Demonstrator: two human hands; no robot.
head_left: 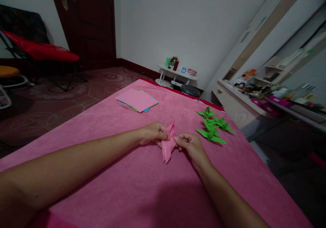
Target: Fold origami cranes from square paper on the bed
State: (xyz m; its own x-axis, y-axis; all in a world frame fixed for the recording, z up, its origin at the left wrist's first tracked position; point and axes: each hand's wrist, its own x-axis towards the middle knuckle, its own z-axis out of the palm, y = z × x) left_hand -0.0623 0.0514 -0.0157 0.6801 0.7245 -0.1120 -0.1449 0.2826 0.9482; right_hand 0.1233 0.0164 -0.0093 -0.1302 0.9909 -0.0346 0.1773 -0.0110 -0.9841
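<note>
A folded piece of pink origami paper (168,148), long and pointed at its top and split into two points at the bottom, is held up between both hands. My left hand (152,133) pinches its left side, thumb laid across the front. On the right edge, my right hand (188,146) grips the paper between thumb and fingers. To the right of my right hand lie several green folded paper pieces (212,131) with pointed tips. Beyond my left hand rests a stack of square paper sheets (139,100), pink on top with green and blue edges showing.
The pink cloth surface (107,184) spreads under my arms. Past its far edge stands a small white shelf (178,71) with small items. A cluttered dresser (239,99) is at the right, a red folding chair (43,51) at the left, near a dark door (88,21).
</note>
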